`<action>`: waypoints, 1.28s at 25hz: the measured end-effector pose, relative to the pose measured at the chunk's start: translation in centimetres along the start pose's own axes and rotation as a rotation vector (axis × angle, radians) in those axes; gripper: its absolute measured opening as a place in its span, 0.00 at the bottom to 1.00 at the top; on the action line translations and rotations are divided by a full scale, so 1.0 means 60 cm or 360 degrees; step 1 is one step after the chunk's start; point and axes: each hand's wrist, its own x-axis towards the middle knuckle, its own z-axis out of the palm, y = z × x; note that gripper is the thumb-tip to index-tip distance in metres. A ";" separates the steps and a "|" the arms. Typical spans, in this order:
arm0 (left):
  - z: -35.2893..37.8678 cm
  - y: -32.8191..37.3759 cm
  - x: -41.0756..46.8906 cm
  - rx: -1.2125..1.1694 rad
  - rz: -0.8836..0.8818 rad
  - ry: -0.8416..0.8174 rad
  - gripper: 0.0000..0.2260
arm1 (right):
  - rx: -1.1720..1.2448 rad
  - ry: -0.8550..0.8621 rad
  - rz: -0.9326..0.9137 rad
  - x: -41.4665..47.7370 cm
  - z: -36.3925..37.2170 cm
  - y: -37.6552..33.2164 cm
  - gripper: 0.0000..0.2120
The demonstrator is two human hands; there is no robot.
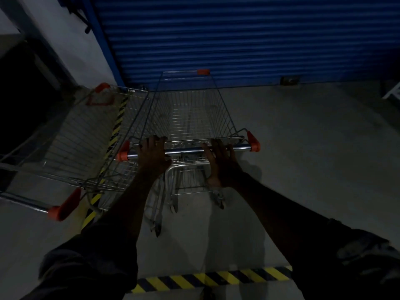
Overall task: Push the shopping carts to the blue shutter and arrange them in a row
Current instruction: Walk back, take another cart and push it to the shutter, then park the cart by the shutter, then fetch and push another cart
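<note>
Lighting is poor; fine detail is lost in shadow.

Room: a blue shutter (238, 40), closed to the ground, fills the field from 11 to 2 o'clock. A blue post (101, 40) borders it at 11 o'clock, with a pale wall (71, 40) beyond that. A dark opening (21, 94) lies at 9 o'clock. A small box (289, 80) sits at the shutter's foot at 1 o'clock. A white object (392, 89), only partly seen, is at 3 o'clock.

Surface: grey concrete floor (313, 148), bare from 2 to 4 o'clock. One yellow-and-black stripe (216, 278) crosses it at 6 o'clock. A second stripe (118, 126) runs from 7 toward 10 o'clock, seen through the cart wire.

Carts: the held cart (190, 113) stands at centre, nose toward the shutter and near its foot. A second cart (71, 137) stands at 9 o'clock, just beside it, angled slightly. Whether the two baskets touch cannot be told.

Hands: the left hand (154, 154) grips the handle bar (186, 150) near its orange left end, fingers curled over the top. The right hand (220, 163) holds the same bar toward its right end, fingers hooked over it.
</note>
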 end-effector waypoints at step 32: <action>-0.265 0.420 -0.599 -0.0522 0.0181 0.0179 0.36 | 0.0408 0.0820 0.0378 -0.694 -0.124 0.079 0.24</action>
